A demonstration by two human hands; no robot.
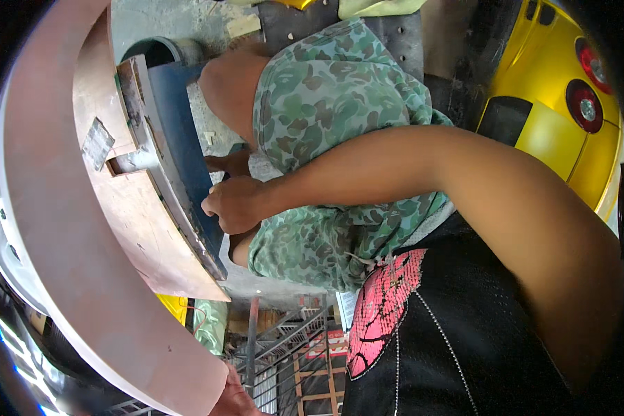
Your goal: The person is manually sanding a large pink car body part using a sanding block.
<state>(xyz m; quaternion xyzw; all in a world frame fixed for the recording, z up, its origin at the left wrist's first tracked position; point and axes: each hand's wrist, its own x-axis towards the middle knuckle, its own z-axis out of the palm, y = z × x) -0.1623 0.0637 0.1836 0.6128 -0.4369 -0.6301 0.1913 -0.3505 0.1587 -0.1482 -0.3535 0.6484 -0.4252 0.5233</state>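
Note:
A long, curved, pinkish-grey panel (55, 208) sweeps down the left side of the head view. My left hand (237, 396) grips its lower end at the bottom edge, with part of the fingers hidden. My right arm crosses over my lap in camouflage shorts (326, 104). My right hand (237, 204) is closed, fingers curled, beside the edge of a dark blue board (180, 132). Whatever it may hold is hidden. Between the blue board and the panel lie pale wooden boards (156, 229), with a grey, speckled square piece (98, 143) on them.
A dark round bucket (180, 50) stands behind the blue board. At the upper right is a glossy yellow car body part (568, 125) with round red lamps. A metal rack (284, 347) stands at the bottom, near a pale green plastic bag (211, 326).

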